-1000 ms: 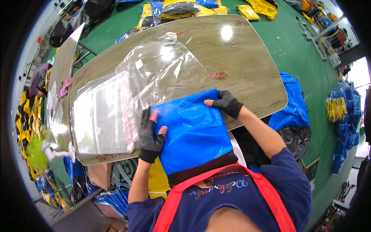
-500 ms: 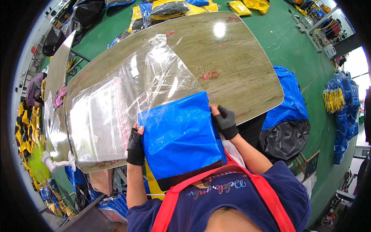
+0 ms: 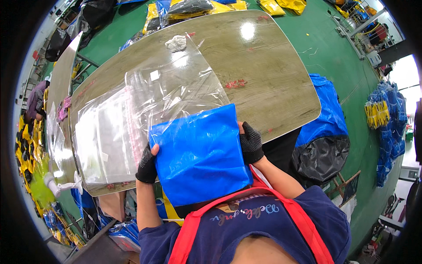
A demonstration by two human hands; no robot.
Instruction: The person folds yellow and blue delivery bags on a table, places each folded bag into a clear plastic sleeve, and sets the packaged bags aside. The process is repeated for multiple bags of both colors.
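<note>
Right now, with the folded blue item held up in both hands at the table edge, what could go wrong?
1. The blue folded item is gripped only at its side edges by the left hand and right hand; its slick surface might slip or unfold.
2. It hangs partly past the table edge, so a drop could land on the floor.
3. The loose clear plastic bags beside it could get dragged or shifted.
</note>
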